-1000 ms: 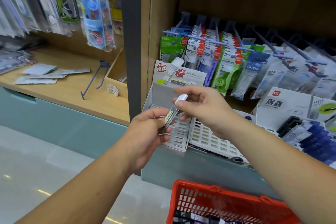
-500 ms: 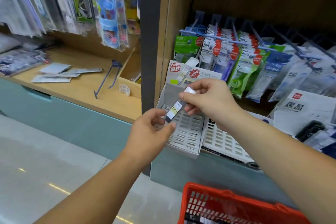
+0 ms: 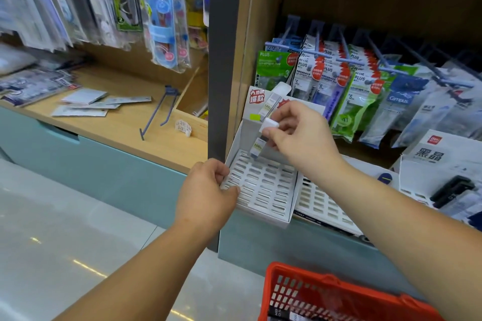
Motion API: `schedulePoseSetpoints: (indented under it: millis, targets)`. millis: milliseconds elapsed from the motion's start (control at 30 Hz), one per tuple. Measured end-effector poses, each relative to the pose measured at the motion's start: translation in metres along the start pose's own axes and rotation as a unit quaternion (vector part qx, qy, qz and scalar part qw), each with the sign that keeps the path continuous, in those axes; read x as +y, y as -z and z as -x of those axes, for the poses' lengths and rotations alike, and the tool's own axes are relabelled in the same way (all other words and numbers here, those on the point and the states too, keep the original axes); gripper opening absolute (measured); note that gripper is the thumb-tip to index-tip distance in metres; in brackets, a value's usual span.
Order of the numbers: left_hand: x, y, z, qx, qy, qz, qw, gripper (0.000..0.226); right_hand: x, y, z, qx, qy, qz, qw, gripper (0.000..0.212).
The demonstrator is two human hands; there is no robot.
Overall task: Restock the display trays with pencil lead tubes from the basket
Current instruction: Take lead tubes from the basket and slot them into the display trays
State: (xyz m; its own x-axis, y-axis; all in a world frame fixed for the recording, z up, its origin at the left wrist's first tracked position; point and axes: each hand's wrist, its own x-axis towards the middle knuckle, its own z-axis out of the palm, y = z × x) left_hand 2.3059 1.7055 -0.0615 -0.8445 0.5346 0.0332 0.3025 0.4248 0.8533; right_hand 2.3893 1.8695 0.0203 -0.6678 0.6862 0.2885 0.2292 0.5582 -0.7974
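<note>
Two bare hands work at a white slotted display tray (image 3: 263, 187) that sits at the left end of a wooden shelf, and I watch them through the head camera, looking down. The left hand (image 3: 206, 190) grips the tray's front left corner, fingers curled over its edge; I judge this steadies the light tray so it does not slide while being filled. The right hand (image 3: 297, 135) pinches a pencil lead tube (image 3: 258, 147) by its white cap between thumb and fingertips. The tube is tilted, its lower end pointing down at the back row of slots; I cannot tell whether it touches them. Gripping the cap leaves the body free to drop into a slot, as I read it. Every slot I can see is unfilled, so the restock looks barely begun. A sample tube (image 3: 272, 104) is fixed to the tray's upright backing card. A second slotted tray (image 3: 320, 200) stands just beside the first, on its right. The red basket (image 3: 300, 270) hangs at the bottom of view, under the right forearm, near enough for a short reach. Hanging packs (image 3: 360, 81) fill the hooks behind.
</note>
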Motion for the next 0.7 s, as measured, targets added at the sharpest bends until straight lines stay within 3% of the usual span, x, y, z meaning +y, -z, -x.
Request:
schedulePoseSetpoints:
  millis: [100, 500, 700]
  targets:
    - [-0.004, -0.001, 0.001, 0.007, -0.014, -0.047, 0.999, 0.033, 0.004, -0.015, -0.002, -0.002, 0.019, 0.036, 0.999, 0.021]
    - [-0.011, -0.009, 0.004, -0.016, -0.001, 0.021, 1.0, 0.032, 0.017, -0.02, -0.01, 0.019, 0.016, -0.01, 1.0, 0.023]
    - [-0.009, -0.006, 0.005, -0.029, 0.0, 0.03, 0.999, 0.033, 0.016, -0.025, -0.011, -0.019, 0.025, 0.027, 0.999, 0.022]
